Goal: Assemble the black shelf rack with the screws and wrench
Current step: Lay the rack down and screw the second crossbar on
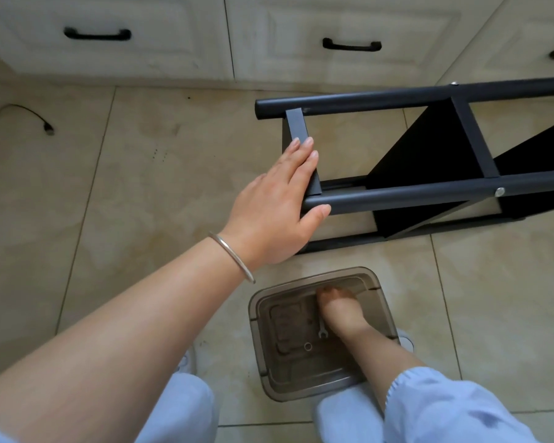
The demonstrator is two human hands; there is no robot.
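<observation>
The black shelf rack [429, 193] lies on its side on the tiled floor, right of centre, with silver screw heads [499, 191] showing on its tubes. My left hand [279, 199] rests on the rack's end crossbar with straight fingers, thumb under the near tube's end. My right hand [339, 310] reaches down into a translucent brown container [263, 362], fingers bunched near its far wall. A small silver wrench [322, 330] lies along the hand's left edge; I cannot see whether the fingers hold it. A small metal ring [307, 346] lies on the container's bottom.
White cabinet drawers with black handles [351, 45] run along the far side. A black cable [29, 116] lies on the floor at the left. My knees in light blue trousers [445, 410] frame the container at the bottom.
</observation>
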